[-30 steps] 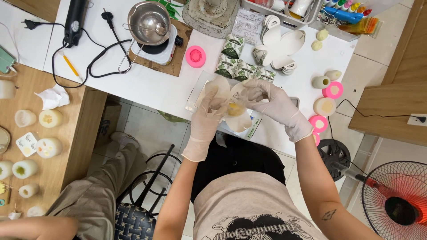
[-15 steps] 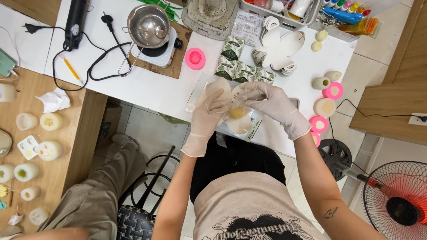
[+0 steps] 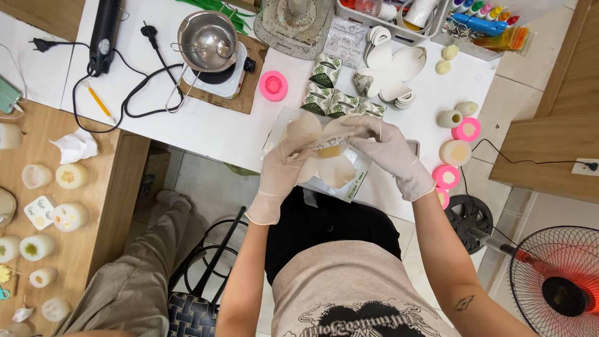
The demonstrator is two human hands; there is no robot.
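Head view: both hands gloved, raised just above the white table [image 3: 206, 131]. Left hand [image 3: 284, 163] has its fingers [image 3: 298, 134] closed over the left side of a clear plastic bag [image 3: 331, 167]; right hand [image 3: 390, 153] pinches the bag's top edge with curled fingers [image 3: 360, 128]. A small yellowish candle [image 3: 331, 150] sits inside the bag, between the two sets of fingers and just below the right fingertips. The bag seems to be held from both sides so that its mouth stays spread and the candle stays seated, judging by the grip. Beyond the fingers lie patterned leaf-print boxes [image 3: 329, 92] and a pink mould [image 3: 273, 85]; further off to the left stands a steel pot [image 3: 207, 41] on a hotplate. To the right of the right fingers are more pink moulds [image 3: 466, 129]. Far left, finished candles [image 3: 70, 176] sit on a wooden table [image 3: 93, 206].
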